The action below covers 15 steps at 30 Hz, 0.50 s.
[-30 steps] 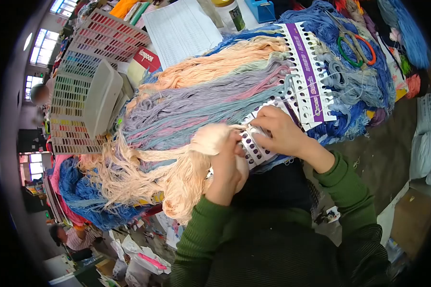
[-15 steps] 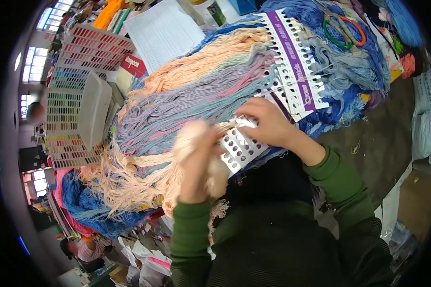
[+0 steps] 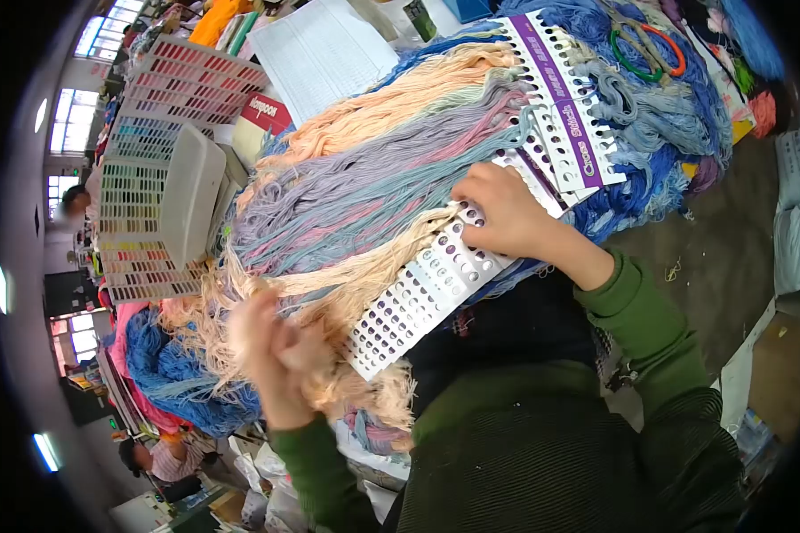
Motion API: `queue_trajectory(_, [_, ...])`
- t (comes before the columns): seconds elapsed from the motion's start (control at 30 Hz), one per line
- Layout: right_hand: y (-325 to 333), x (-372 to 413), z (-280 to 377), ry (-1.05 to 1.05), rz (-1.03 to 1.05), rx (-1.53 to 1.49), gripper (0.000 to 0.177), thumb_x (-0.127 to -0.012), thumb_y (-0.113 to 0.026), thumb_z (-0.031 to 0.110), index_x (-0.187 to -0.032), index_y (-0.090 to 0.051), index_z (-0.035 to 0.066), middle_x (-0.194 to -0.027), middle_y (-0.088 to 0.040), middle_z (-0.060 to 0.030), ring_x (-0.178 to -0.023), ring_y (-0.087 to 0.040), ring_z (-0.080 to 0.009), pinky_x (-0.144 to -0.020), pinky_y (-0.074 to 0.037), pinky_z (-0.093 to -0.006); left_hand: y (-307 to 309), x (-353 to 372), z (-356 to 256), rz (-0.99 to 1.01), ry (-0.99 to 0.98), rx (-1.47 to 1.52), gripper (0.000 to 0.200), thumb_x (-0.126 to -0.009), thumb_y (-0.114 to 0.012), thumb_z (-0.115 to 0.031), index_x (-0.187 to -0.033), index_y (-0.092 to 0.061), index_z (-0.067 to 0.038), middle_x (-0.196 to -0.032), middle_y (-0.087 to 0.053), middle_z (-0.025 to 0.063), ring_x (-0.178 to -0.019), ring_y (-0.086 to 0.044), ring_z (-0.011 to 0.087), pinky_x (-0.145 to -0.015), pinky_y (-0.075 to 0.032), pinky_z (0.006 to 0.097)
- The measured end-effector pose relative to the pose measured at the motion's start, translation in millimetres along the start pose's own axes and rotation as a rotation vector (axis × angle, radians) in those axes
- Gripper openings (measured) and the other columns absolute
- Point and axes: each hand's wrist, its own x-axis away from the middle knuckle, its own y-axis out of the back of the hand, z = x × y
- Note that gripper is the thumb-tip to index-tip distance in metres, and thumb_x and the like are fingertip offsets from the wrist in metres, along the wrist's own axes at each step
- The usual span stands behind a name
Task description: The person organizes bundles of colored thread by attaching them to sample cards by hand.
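My right hand (image 3: 509, 213) pinches the upper end of a white card with rows of punched holes (image 3: 411, 309). Cream embroidery thread (image 3: 384, 258) runs from a hole beside those fingertips down to the left. Blurred by motion, my left hand (image 3: 274, 351) is among the loose cream strands at the lower left. Beyond the card lie long hanks of lavender, teal and pink thread (image 3: 329, 191), then peach thread (image 3: 400, 89). Another punched card with a purple stripe (image 3: 567, 107) lies at the upper right, with thread looped along its edges.
Green and orange ring handles (image 3: 649, 55) lie on blue thread at the upper right. At the left stand a colour chart (image 3: 138, 191) and a white plastic tray (image 3: 187, 195). A printed sheet (image 3: 324, 58) lies at the back. Another person (image 3: 171, 457) is at the lower left.
My left hand has swept left and down along the cream thread, away from the card, uncovering its lower part. My right hand stays at the card's upper end.
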Motion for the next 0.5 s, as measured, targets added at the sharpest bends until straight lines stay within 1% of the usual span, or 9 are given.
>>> queue_trajectory(0.07, [6,-3,3,-0.034,0.043,-0.053,0.031,-0.055,-0.057,0.021,-0.080,-0.054,0.004,-0.078,-0.046,-0.0086,-0.080,-0.045,-0.0249,-0.071,-0.034,-0.0348,-59,7,6,0.309,0.177,-0.017,0.032,-0.073,-0.056,-0.014,-0.103,-0.050,-0.003,-0.082,-0.051,0.0008,-0.061,-0.043,0.0063,-0.054,-0.036,0.0171])
queue_trajectory(0.1, [10,-5,5,-0.053,0.062,-0.079,0.030,-0.055,-0.057,0.022,-0.079,-0.054,0.004,-0.079,-0.047,-0.0087,-0.081,-0.046,-0.0248,-0.072,-0.034,-0.0350,-85,-1,19,0.453,-0.020,-0.110,0.032,-0.074,-0.056,-0.013,-0.104,-0.050,-0.003,-0.083,-0.051,0.0009,-0.064,-0.045,0.0065,-0.055,-0.038,0.0185])
queue_trajectory(0.13, [16,-6,9,-0.090,0.094,-0.078,0.030,-0.055,-0.058,0.023,-0.079,-0.054,0.004,-0.079,-0.047,-0.0087,-0.082,-0.046,-0.0250,-0.073,-0.035,-0.0346,-103,-5,16,0.630,0.013,-0.238,0.027,-0.077,-0.054,-0.011,-0.102,-0.050,-0.002,-0.073,-0.051,-0.0008,-0.057,-0.046,0.0060,-0.052,-0.038,0.0172])
queue_trajectory(0.17, [16,-6,8,-0.090,0.089,-0.100,0.030,-0.055,-0.058,0.023,-0.079,-0.054,0.004,-0.079,-0.047,-0.0089,-0.082,-0.046,-0.0250,-0.073,-0.035,-0.0346,-119,-10,31,0.699,0.210,-0.276,0.022,-0.078,-0.053,-0.012,-0.098,-0.051,-0.002,-0.072,-0.049,-0.0017,-0.054,-0.043,0.0046,-0.050,-0.037,0.0169])
queue_trajectory(0.2, [16,-6,6,-0.090,0.084,-0.123,0.030,-0.055,-0.058,0.023,-0.079,-0.054,0.005,-0.079,-0.047,-0.0091,-0.082,-0.046,-0.0250,-0.073,-0.036,-0.0345,-133,-13,44,0.785,0.178,-0.245,0.014,-0.080,-0.051,-0.014,-0.089,-0.053,-0.002,-0.065,-0.048,-0.0027,-0.049,-0.040,0.0037,-0.047,-0.034,0.0162])
queue_trajectory(0.23, [16,-7,4,-0.091,0.080,-0.149,0.030,-0.055,-0.058,0.023,-0.079,-0.054,0.005,-0.080,-0.047,-0.0093,-0.082,-0.046,-0.0251,-0.073,-0.036,-0.0344,-137,-16,58,0.812,0.322,-0.145,0.012,-0.081,-0.050,-0.014,-0.084,-0.052,-0.002,-0.061,-0.048,-0.0024,-0.047,-0.039,0.0036,-0.045,-0.032,0.0166])
queue_trajectory(0.3, [15,-7,4,-0.060,0.062,-0.111,0.029,-0.054,-0.058,0.023,-0.077,-0.054,0.005,-0.079,-0.045,-0.0092,-0.081,-0.045,-0.0255,-0.073,-0.035,-0.0344,-134,-23,63,0.842,0.296,-0.366,0.010,-0.080,-0.051,-0.013,-0.083,-0.051,-0.003,-0.059,-0.049,-0.0014,-0.045,-0.037,0.0035,-0.043,-0.031,0.0162])
queue_trajectory(0.4, [6,-5,1,-0.032,0.041,-0.011,0.029,-0.053,-0.059,0.025,-0.075,-0.053,0.007,-0.077,-0.043,-0.0081,-0.080,-0.043,-0.0248,-0.071,-0.034,-0.0344,-123,-28,50,0.778,0.456,-0.253,0.005,-0.076,-0.054,-0.008,-0.076,-0.053,-0.003,-0.055,-0.047,-0.0006,-0.051,-0.043,0.0054,-0.046,-0.034,0.0178])
queue_trajectory(0.5, [2,-2,-2,-0.007,0.024,0.065,0.030,-0.051,-0.060,0.021,-0.076,-0.053,0.007,-0.075,-0.040,-0.0080,-0.074,-0.042,-0.0245,-0.065,-0.034,-0.0344,-82,-39,46,0.682,0.404,-0.298,0.009,-0.075,-0.053,-0.005,-0.083,-0.054,-0.002,-0.060,-0.051,0.0007,-0.048,-0.043,0.0066,-0.043,-0.033,0.0181])
